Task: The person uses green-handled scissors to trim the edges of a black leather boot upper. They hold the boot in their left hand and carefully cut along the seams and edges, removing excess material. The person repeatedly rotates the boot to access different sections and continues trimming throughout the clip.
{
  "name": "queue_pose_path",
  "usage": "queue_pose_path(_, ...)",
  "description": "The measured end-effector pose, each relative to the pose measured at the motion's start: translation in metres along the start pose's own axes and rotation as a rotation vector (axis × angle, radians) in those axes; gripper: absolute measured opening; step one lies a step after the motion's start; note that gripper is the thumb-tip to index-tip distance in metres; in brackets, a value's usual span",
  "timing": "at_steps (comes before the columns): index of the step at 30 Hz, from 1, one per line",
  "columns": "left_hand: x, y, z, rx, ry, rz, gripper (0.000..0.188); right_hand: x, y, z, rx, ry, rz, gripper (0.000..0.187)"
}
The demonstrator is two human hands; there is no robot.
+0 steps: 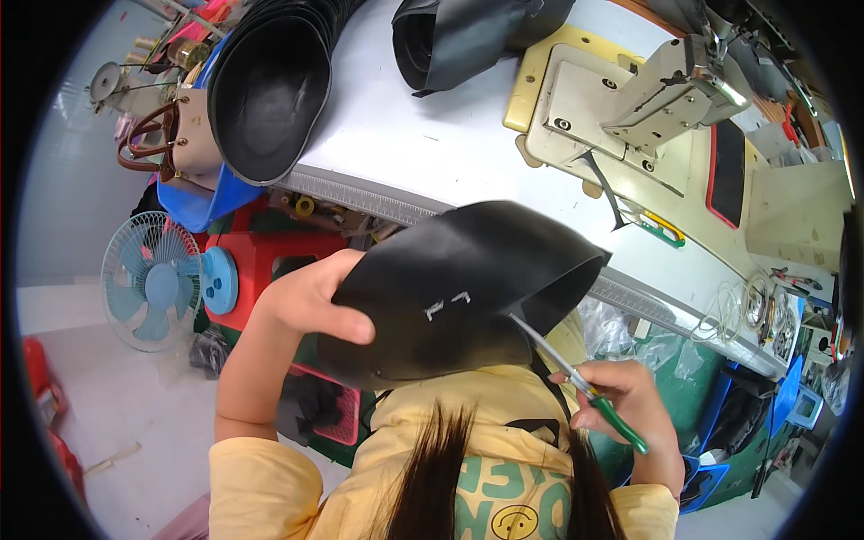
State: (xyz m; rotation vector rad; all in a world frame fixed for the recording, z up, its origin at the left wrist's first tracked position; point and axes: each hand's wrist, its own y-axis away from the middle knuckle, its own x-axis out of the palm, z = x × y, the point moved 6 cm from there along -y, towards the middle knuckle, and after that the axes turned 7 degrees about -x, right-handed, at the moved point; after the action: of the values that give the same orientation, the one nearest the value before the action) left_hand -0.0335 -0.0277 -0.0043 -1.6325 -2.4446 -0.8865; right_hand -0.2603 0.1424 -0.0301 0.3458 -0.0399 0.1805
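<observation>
My left hand grips a black, leather-like tube-shaped piece by its left side, thumb on the near face. The piece is tilted in front of my body, its open end toward the right. Two small whitish marks show on its surface. My right hand is closed around a slim metal tool with a green handle. The tool's pointed tip lies at the lower rim of the piece's opening; whether it touches cannot be made out. The fingers of my left hand behind the piece are hidden.
A white sewing table with a ruler edge bears a sewing machine, a phone and a yellow-green hand tool. Stacked black pieces and another black piece lie farther back. A blue fan stands left.
</observation>
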Motion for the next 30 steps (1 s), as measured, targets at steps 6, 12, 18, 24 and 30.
queue_pose_path(6, 0.014, -0.022, -0.01, -0.224, 0.062, -0.008, 0.046, 0.006, 0.001, -0.004, -0.077, 0.042, 0.023, 0.05)
queue_pose_path(12, 0.019, -0.03, -0.015, -0.266, -0.063, 0.05, 0.045, 0.006, -0.003, 0.018, -0.152, 0.261, 0.129, 0.049)
queue_pose_path(18, 0.026, -0.035, -0.012, -0.338, -0.018, 0.125, 0.045, 0.002, -0.001, 0.028, -0.164, 0.363, 0.209, 0.048)
queue_pose_path(24, 0.031, -0.044, -0.002, -0.362, -0.103, 0.235, 0.043, 0.004, 0.002, 0.032, -0.072, 0.487, 0.28, 0.042)
queue_pose_path(30, 0.033, -0.049, 0.015, -0.46, -0.053, 0.257, 0.04, 0.011, 0.0, 0.034, -0.033, 0.463, 0.239, 0.048)
